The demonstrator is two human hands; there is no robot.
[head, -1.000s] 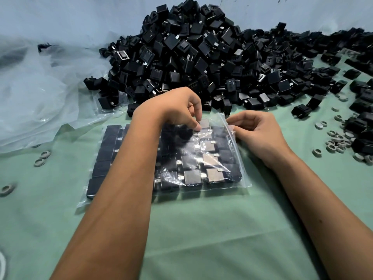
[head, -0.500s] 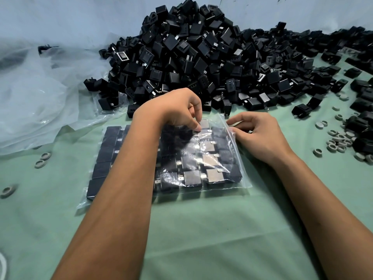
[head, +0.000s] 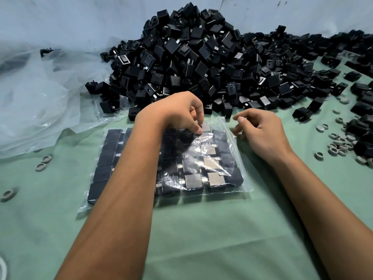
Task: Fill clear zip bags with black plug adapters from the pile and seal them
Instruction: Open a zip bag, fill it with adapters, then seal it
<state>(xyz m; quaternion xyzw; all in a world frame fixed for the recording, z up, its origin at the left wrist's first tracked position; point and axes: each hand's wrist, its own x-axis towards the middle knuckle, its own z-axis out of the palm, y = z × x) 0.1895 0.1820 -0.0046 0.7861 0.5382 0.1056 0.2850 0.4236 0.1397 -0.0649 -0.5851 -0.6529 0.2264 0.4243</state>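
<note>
A clear zip bag [head: 212, 164] lies flat on the green table [head: 201, 229], filled with black plug adapters in neat rows. My left forearm crosses over it and hides its middle. My left hand [head: 177, 112] is at the bag's far edge, thumb and curled fingers pinching the plastic there. Just off the bag's upper right corner is my right hand [head: 262, 132], its fingers loosely curled and its thumb raised, holding nothing. The big pile of black adapters [head: 201, 57] rises right behind both hands.
Crumpled clear plastic [head: 40, 108] covers the table's far left. More adapters spread along the right side [head: 363, 122]. Small grey rings lie scattered at the right [head: 339, 144] and the left [head: 43, 160]. A pale wall closes the back.
My right hand has let go of the bag's upper right corner and drawn slightly away to the right. My left hand stays at the bag's far edge.
</note>
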